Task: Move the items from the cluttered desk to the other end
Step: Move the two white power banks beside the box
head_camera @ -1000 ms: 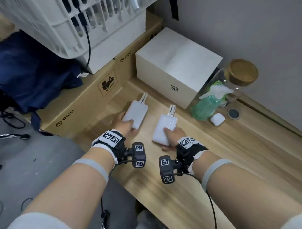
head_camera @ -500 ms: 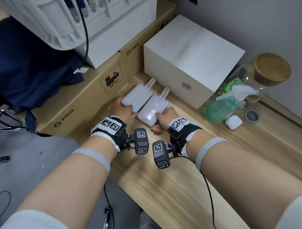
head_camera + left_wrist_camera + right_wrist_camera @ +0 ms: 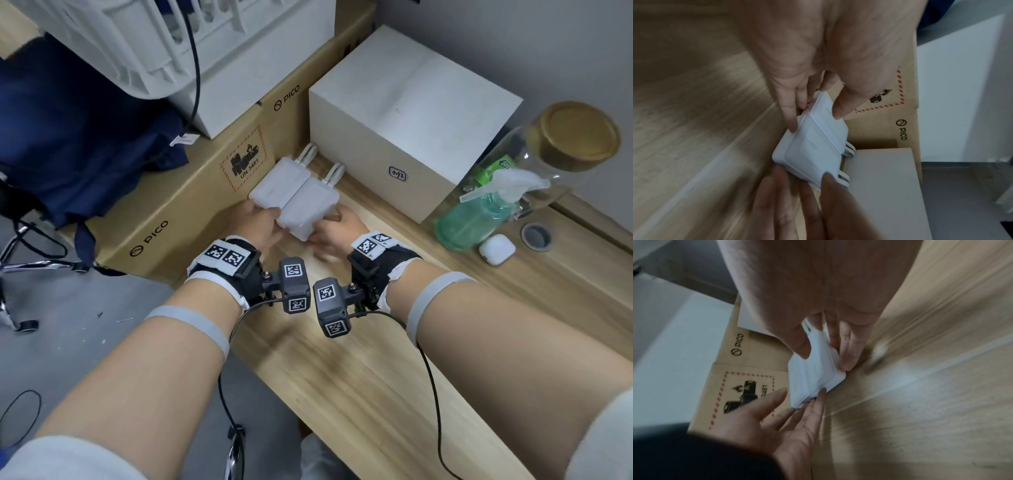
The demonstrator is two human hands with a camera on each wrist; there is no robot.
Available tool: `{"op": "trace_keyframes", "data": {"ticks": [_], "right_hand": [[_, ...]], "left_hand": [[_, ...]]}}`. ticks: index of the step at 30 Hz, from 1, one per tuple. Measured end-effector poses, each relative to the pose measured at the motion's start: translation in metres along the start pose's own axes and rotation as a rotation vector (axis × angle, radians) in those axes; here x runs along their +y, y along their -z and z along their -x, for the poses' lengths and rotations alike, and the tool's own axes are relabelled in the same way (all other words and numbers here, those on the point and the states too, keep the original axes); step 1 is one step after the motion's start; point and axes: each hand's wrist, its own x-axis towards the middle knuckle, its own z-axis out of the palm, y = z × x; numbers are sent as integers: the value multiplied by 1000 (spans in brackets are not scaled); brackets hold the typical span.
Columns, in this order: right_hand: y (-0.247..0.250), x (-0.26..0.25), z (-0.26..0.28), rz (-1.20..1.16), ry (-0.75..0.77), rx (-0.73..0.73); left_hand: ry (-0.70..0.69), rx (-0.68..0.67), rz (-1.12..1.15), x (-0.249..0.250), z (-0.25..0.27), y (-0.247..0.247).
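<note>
Two white power banks lie side by side, touching, on the wooden desk [image 3: 376,359], their short cable loops pointing at the boxes behind. My left hand [image 3: 263,219] pinches the near end of the left power bank [image 3: 279,183]; the left wrist view shows this bank [image 3: 830,120] with the thumb on top and the fingers below. My right hand [image 3: 329,222] pinches the right power bank [image 3: 308,205], seen in the right wrist view [image 3: 813,373] between thumb and fingers. In both wrist views the other hand is blurred.
A cardboard PICO box [image 3: 191,205] stands just left of the banks and a white box [image 3: 411,113] just behind. To the right are a green spray bottle [image 3: 479,212], a glass jar [image 3: 575,133], a white earbud case [image 3: 496,250] and a cable grommet [image 3: 536,236].
Both hands carried the power banks forward and inward. The banks were apart one second ago and now touch, close to the cardboard box and the white box.
</note>
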Motion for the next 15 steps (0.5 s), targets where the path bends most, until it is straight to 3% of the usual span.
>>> {"op": "trace_keyframes", "data": {"ticks": [5,9,15], "right_hand": [[7,7,2,-50,-33,10],[26,12,20,-99,-91,21],[75,35,79,-185,-53,146]], "left_hand": [[9,10,51,-9,9,3],[4,22,-161,-3,39,2],[-48,-166,-289,-8,94,-28]]}}
